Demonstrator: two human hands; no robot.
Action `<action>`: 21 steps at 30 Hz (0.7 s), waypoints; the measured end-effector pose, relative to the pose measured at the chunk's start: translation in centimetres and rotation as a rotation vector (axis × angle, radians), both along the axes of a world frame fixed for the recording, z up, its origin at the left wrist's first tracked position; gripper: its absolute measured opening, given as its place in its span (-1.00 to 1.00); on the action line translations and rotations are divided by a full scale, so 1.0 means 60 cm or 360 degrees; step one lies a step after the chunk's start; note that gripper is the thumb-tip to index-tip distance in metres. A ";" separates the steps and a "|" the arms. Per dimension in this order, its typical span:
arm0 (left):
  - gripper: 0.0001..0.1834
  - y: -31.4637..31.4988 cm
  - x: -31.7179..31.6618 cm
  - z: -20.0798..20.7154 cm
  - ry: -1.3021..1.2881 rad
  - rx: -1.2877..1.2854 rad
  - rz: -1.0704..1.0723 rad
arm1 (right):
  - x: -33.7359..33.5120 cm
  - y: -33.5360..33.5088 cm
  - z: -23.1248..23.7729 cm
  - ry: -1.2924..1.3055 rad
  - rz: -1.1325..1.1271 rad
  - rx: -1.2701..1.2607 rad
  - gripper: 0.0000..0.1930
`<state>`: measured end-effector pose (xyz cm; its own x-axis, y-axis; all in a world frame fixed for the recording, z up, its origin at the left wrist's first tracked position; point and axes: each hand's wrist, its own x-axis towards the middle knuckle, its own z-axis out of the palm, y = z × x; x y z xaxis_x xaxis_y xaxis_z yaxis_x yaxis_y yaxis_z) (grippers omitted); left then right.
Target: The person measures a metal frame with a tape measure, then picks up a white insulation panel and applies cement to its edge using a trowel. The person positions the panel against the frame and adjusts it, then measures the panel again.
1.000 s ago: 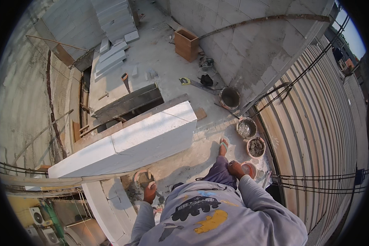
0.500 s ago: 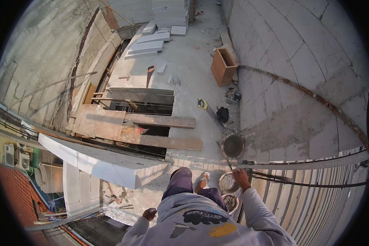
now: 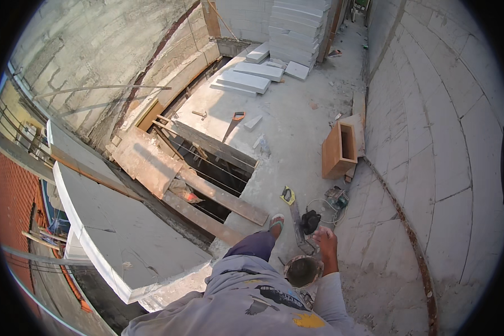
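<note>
My right hand [image 3: 326, 245] is raised over the concrete floor, just beyond and to the right of a round bucket [image 3: 302, 271]. Its fingers look loosely apart, with nothing visible in them. Close to the fingertips, lower down on the floor, lies a dark black bundle [image 3: 310, 222]. Beside that bundle is a handsaw with a yellow handle [image 3: 288, 195], its blade running toward the bucket. A corded power tool [image 3: 336, 197] rests by the wall, its pale cable looped on the floor. My left hand is out of the picture.
A floor opening [image 3: 221, 175] is partly bridged by wooden planks [image 3: 224, 196]. Beyond it lie an orange-handled saw [image 3: 233, 126], a hammer [image 3: 200, 113] and white blocks [image 3: 252, 80]. A wooden box [image 3: 340, 150] stands by the right wall; a large pale slab [image 3: 145, 235] is at left.
The view has moved forward and turned. One foot has stepped up beside the planks. My right hand has moved from the lower buckets to past the upper one; my left hand has left view.
</note>
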<state>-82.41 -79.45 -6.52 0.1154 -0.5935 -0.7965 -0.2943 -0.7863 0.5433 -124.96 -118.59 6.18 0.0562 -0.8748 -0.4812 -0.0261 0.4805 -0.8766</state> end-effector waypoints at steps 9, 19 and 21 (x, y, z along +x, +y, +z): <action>-0.50 -0.441 0.079 -0.006 -0.0551 -0.0283 -0.0094 | -0.036 -0.413 0.000 0.0209 -0.0004 -0.0062 -0.66; -0.60 -0.816 -0.074 0.066 -0.0167 -0.0082 0.1114 | -0.025 -0.794 -0.071 0.0359 0.0416 0.0164 -0.73; -0.62 -0.822 -0.114 -0.006 -0.0180 -0.0077 0.1241 | 0.003 -0.914 -0.086 0.0370 0.0622 0.0003 -0.72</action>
<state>-89.27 -128.78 -6.87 0.5914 -0.3419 -0.7303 0.2768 -0.7646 0.5821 -124.79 -173.45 1.03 0.2724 -0.8086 -0.5215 -0.4017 0.3969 -0.8253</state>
